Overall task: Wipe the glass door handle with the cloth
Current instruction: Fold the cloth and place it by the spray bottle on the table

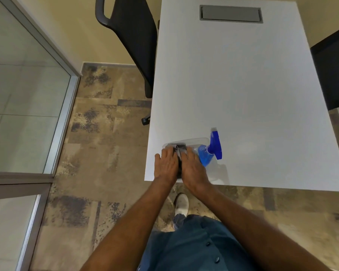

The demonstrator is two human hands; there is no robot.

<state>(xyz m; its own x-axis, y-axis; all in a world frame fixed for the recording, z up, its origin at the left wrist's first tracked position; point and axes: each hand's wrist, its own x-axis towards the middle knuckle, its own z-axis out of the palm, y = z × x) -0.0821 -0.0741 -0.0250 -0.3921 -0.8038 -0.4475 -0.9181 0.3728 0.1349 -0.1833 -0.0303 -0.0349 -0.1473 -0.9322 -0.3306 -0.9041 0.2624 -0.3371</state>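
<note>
Body: I am looking down over my blue shirt [196, 245], with one white shoe [181, 204] showing on the mottled floor [98, 153] just short of the table edge.
Arms: both bare forearms are reaching forward and meeting at the near left corner of the table [243, 85].
Left hand: my left hand [165, 165] is lying palm down with straight fingers, pressing on the left part of the cloth.
Right hand: my right hand [193, 169] is lying flat too, fingers straight, pressing on the right part of the cloth; neither hand is curling round anything.
Cloth: the dark cloth [179, 151] is sitting between and under my hands on the near left corner of the table, showing as a folded strip in the gap and past my fingertips.
Tray: a clear plastic tray [194, 140] is lying just beyond my fingers; I cannot tell whether the cloth is resting in it or against it.
Bottle: a spray bottle [205, 155] with blue liquid and a blue trigger head is lying on its side just right of my right hand, its head pointing far.
Chairs: one black chair [133, 36] is standing at the table's left side, and another [333, 75] is showing at the right edge.
Hatch: a grey cable hatch [231, 13] is sitting at the far end of the table.
Door: the glass door [18, 90] in its metal frame is filling the left; I cannot see its handle from here.
</note>
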